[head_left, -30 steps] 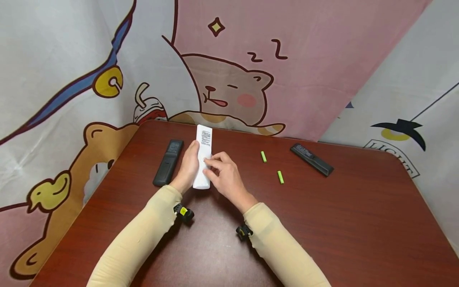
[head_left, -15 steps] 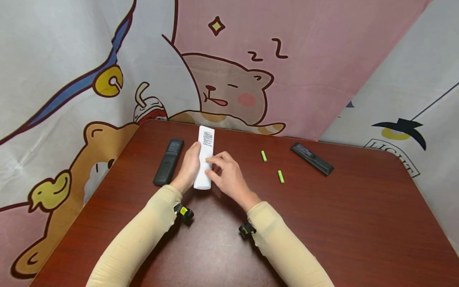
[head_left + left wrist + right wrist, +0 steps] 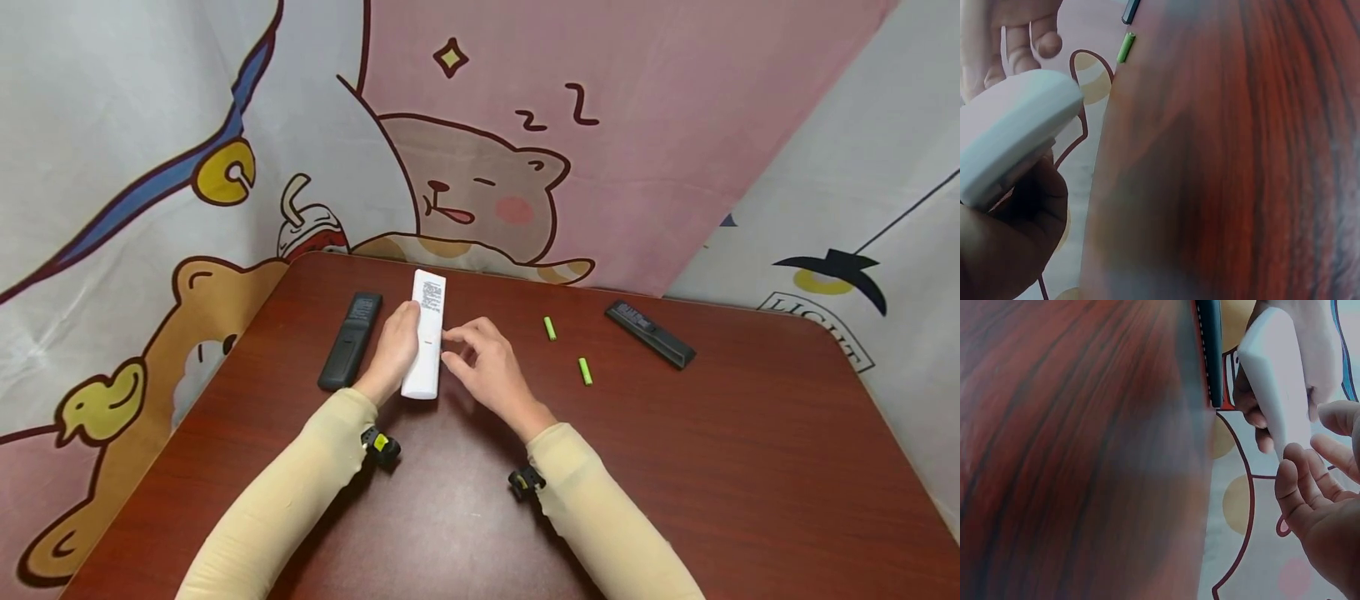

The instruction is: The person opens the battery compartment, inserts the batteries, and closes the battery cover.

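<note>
My left hand [image 3: 393, 346] grips a white remote control [image 3: 426, 362] from its left side, thumb along the edge. The back of the remote faces up, with printed text near its far end and a small dark mark midway. In the left wrist view, curled fingers wrap beneath the remote [image 3: 1029, 119]. My right hand [image 3: 487, 367] is just off the remote's right side, its fingertips close to that edge and bent loosely. The right wrist view shows this hand [image 3: 1322, 512] with nothing between thumb and fingers, beside the remote [image 3: 1275, 375].
A black remote [image 3: 351, 342] lies face down left of my left hand. Two green batteries [image 3: 551, 328] rest on the brown table [image 3: 712, 467] to the right. Beyond them lies a second black remote [image 3: 651, 335]. A cartoon-printed cloth [image 3: 622, 167] hangs behind the table.
My right hand has drawn back to the right, its fingertips leaving the back of the white remote, so the small mark shows. The remote in my left hand has shifted slightly.
</note>
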`<state>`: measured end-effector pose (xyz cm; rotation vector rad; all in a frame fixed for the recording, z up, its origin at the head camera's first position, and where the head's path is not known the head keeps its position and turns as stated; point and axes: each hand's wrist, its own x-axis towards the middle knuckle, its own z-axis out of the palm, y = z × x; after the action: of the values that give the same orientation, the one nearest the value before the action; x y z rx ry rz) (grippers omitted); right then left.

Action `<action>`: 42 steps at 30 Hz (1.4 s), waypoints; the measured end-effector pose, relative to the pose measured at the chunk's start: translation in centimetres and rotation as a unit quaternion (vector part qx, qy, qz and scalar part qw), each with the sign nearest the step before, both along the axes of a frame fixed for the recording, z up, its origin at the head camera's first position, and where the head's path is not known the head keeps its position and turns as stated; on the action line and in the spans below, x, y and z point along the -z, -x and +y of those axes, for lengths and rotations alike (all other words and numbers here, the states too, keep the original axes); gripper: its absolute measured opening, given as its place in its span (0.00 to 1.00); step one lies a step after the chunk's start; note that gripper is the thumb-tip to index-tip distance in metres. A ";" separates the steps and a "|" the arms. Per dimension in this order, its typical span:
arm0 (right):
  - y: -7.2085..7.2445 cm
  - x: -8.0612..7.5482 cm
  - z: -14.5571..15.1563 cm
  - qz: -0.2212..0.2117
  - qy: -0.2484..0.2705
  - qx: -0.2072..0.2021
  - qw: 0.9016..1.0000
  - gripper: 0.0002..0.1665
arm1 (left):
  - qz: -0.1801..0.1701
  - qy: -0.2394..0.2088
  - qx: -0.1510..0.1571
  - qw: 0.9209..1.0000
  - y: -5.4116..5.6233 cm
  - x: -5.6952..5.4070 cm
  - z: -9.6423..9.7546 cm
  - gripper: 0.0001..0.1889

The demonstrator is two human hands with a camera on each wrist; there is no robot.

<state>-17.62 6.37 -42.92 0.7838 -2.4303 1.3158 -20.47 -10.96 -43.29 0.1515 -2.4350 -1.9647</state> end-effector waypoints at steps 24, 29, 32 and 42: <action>1.0 0.9 5.3 -0.045 -0.038 0.075 0.995 0.12 | -0.047 0.159 0.027 0.986 0.9 0.8 -0.6 0.18; 1.3 1.1 6.4 -0.044 -0.041 0.086 0.994 0.12 | -0.072 0.158 0.043 0.984 0.8 0.8 -0.7 0.18; 1.5 1.2 7.2 -0.042 -0.043 0.091 0.994 0.11 | -0.072 0.175 0.045 0.981 0.8 0.8 -0.8 0.18; 1.7 1.5 10.1 -0.065 -0.051 0.121 0.989 0.12 | -0.071 0.228 0.047 0.970 1.1 0.9 -0.6 0.18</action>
<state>-19.29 16.44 -44.40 0.4193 -2.6128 1.1918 -21.59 -11.56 -44.19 0.1774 -2.9581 -1.4065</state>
